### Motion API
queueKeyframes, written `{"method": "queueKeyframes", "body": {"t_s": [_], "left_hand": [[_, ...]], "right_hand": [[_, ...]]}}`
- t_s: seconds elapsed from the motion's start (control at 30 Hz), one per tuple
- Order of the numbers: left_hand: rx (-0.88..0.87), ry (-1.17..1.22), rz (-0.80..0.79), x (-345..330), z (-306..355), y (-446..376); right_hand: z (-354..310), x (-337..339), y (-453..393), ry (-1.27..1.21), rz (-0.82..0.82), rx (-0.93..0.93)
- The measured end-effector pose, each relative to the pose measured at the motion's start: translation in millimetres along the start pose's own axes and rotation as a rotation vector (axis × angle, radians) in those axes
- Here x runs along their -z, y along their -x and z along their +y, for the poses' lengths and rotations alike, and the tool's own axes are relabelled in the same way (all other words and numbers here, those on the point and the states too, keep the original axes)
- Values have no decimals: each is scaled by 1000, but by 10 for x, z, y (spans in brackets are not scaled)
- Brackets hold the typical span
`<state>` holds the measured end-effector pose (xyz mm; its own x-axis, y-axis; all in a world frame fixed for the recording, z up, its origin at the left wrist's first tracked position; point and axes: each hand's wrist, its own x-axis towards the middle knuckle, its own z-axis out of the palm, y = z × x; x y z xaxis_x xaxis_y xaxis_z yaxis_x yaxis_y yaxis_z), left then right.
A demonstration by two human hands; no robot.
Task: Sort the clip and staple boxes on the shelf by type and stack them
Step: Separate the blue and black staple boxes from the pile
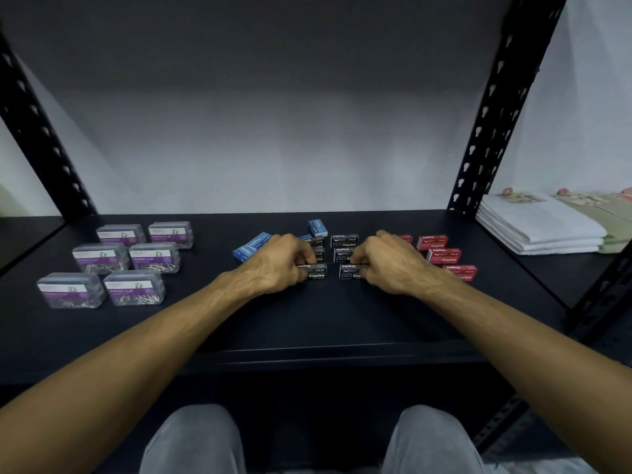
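Gripping 1 black staple box each, both hands work at the middle of the dark shelf (307, 323). The left hand (277, 265) closes its fingers on the near-left black staple box (316, 272); the right hand (393, 263) closes on the near-right black staple box (349, 272). More black boxes (343, 241) lie in 2 columns just behind. Blue staple boxes (251, 246) lie loose behind the left hand. Red staple boxes (443, 256) sit just right of the right hand. 6 clear paper clip boxes (135, 289) stand in 2 columns well to the left. Folded papers (537, 227) rest far right.
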<state>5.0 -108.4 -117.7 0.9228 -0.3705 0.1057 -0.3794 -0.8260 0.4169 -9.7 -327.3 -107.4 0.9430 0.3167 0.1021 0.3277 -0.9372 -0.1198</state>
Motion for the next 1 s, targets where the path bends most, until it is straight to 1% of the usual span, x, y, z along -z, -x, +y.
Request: {"method": "queueKeyframes", "body": {"t_s": [0.43, 0.53, 0.63, 0.7, 0.83, 0.9, 1.0], "left_hand": [[-25, 15, -23, 23, -29, 20], [-45, 14, 14, 88, -61, 45], [-31, 31, 78, 248, -173, 76], [9, 46, 127, 386, -297, 85], [144, 44, 191, 653, -595, 81], [204, 20, 170, 740, -733, 79], [296, -19, 83, 776, -875, 87]], "right_hand": [[20, -12, -7, -43, -37, 18], [18, 22, -11, -63, -53, 12], [13, 89, -19, -66, -30, 15], [-3, 143, -39, -87, 8, 22], [-106, 225, -163, -116, 78, 55], [-204, 238, -269, -145, 89, 85], [-394, 212, -479, -152, 98, 144]]}}
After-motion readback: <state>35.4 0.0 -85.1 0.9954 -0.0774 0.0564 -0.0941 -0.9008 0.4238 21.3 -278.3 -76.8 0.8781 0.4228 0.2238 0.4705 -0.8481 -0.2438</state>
